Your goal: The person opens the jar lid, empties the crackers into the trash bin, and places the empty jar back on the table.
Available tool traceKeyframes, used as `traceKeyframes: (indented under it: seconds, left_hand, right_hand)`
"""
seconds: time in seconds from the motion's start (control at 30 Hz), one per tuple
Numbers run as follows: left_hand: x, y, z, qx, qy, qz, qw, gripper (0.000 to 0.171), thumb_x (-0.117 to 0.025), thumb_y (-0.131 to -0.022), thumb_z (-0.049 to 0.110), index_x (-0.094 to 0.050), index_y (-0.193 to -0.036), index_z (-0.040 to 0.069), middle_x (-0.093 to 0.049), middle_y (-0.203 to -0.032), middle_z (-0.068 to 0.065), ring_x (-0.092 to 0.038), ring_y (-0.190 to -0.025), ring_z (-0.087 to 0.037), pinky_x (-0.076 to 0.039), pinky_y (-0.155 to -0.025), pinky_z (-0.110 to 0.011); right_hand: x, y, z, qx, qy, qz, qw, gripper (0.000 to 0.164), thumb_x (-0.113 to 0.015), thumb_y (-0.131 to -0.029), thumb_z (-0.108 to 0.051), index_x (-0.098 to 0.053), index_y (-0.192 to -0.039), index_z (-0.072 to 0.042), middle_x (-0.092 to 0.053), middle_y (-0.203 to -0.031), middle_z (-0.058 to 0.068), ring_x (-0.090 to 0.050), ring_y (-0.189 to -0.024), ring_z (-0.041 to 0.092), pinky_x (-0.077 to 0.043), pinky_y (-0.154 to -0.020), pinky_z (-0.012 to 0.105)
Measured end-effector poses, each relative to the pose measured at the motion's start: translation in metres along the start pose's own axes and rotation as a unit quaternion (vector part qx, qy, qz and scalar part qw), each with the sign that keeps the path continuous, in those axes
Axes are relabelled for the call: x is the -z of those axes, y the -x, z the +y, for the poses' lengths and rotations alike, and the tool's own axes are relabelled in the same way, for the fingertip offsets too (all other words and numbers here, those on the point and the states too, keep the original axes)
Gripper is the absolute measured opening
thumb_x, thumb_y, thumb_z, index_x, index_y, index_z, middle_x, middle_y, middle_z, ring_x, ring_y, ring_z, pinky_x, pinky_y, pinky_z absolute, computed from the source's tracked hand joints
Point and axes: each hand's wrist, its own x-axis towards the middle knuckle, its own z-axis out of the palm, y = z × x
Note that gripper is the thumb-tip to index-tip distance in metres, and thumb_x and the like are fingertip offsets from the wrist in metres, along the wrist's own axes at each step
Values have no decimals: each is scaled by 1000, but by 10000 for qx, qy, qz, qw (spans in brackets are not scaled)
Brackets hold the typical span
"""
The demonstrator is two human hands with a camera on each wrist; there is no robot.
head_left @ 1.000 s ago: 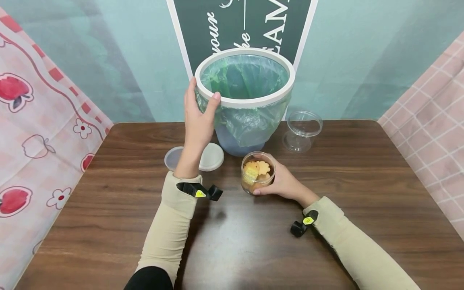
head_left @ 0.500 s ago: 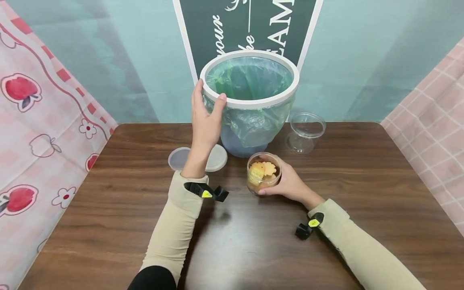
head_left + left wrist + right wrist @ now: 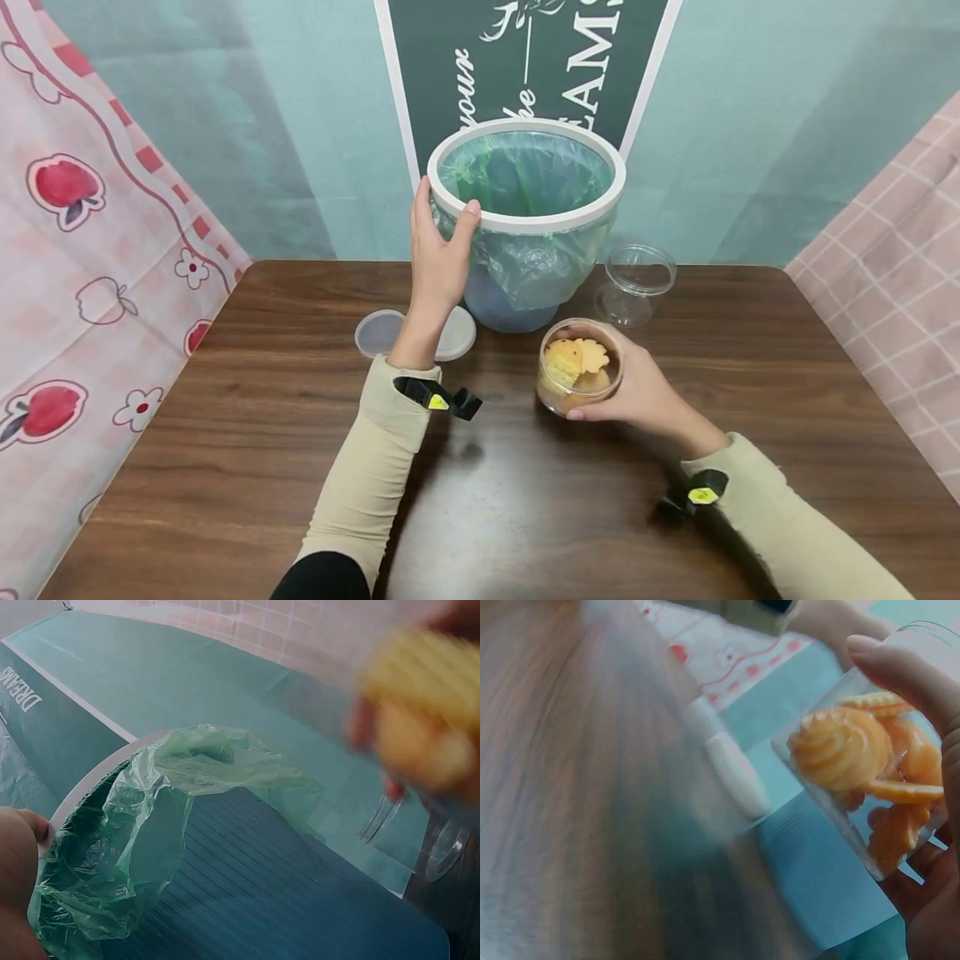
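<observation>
In the head view my left hand (image 3: 438, 267) grips the white rim of a waste bin (image 3: 510, 310), thumb in front and fingers along its left side. A thin green bin liner (image 3: 540, 271) hangs over that rim. My right hand (image 3: 648, 387) holds a clear jar (image 3: 553, 398) from its right side, in front of the bin. Inside the jar lie several pale yellow cookies (image 3: 592, 357), one with a swirled top. The right wrist view has the jar's cookies (image 3: 840, 750) close up behind the wall, with the thumb across it. No lid covers the jar.
An uncovered clear jar (image 3: 637, 287) stands right of the bin at the table's back edge. Two round lids lie left of the bin: a translucent lid (image 3: 377, 333) and a white lid (image 3: 457, 335), partly hidden by my left forearm. A green wall cloth hangs behind.
My right hand has brought the cookie jar rightward and closer to the head camera. The whole head view has shifted slightly. My left hand keeps its grip on the bin's rim.
</observation>
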Motion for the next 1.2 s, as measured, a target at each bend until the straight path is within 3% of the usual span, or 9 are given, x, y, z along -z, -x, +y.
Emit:
traceKeyframes:
  seconds: [0.17, 0.27, 0.47, 0.67, 0.93, 1.2]
  left_hand:
    - [-1, 1, -1, -34, -46, -2, 10000, 85, -55, -97, 53, -16, -163, 17, -18, -169, -4, -17, -156, -11, -21, -127, -40]
    - [-2, 1, -1, -99, -69, -75, 9999, 86, -53, -97, 52, -12, -164, 16, -14, -170, -3, -13, -157, -10, -19, -127, -38]
    - [-4, 1, -1, -86, -22, -196, 9998, 87, -51, -98, 51, -6, -164, 16, -7, -172, -2, -7, -157, -7, -16, -128, -38]
    - [-1, 1, -2, -56, -40, -143, 9999, 87, -51, -99, 50, -5, -164, 16, -7, -172, -1, -7, -157, -8, -16, -128, -40]
    - [-1, -1, -4, -85, -2, -113, 9999, 86, -51, -99, 50, -5, -164, 17, -7, -172, -1, -6, -157, -7, -15, -128, -38]
    - [-5, -2, -3, -77, 116, -203, 9997, 87, -51, -99, 50, -3, -164, 18, -5, -172, 2, -4, -156, -4, -15, -128, -37]
  right_hand:
    - [27, -8, -27, 590, -980, 141, 9933, 102, -93, -45, 11, -54, -139, 6, -63, -135, 11, -55, -126, 16, -40, -109, 20]
    - [44, -12, -44, 458, -1165, 145, 9920, 99, -88, -46, 17, -54, -138, 7, -63, -137, 9, -55, -127, 16, -40, -108, 20]
    - [72, -26, -75, 204, -550, 133, 9982, 94, -88, -50, 20, -56, -138, 3, -60, -138, 6, -56, -121, 12, -41, -102, 14]
    - [95, -53, -95, -231, 485, 876, 9947, 95, -88, -52, 18, -61, -137, -13, -63, -132, -5, -58, -112, 8, -44, -94, 11]
    - [123, -89, -96, -520, 1122, 1283, 9840, 92, -92, -58, 7, -58, -139, -22, -63, -126, -14, -58, -107, 1, -41, -90, 4]
    - [144, -111, -98, -1015, 1433, 1163, 9776, 91, -94, -64, -4, -53, -143, -24, -60, -124, -15, -55, -102, 1, -40, -81, 2]
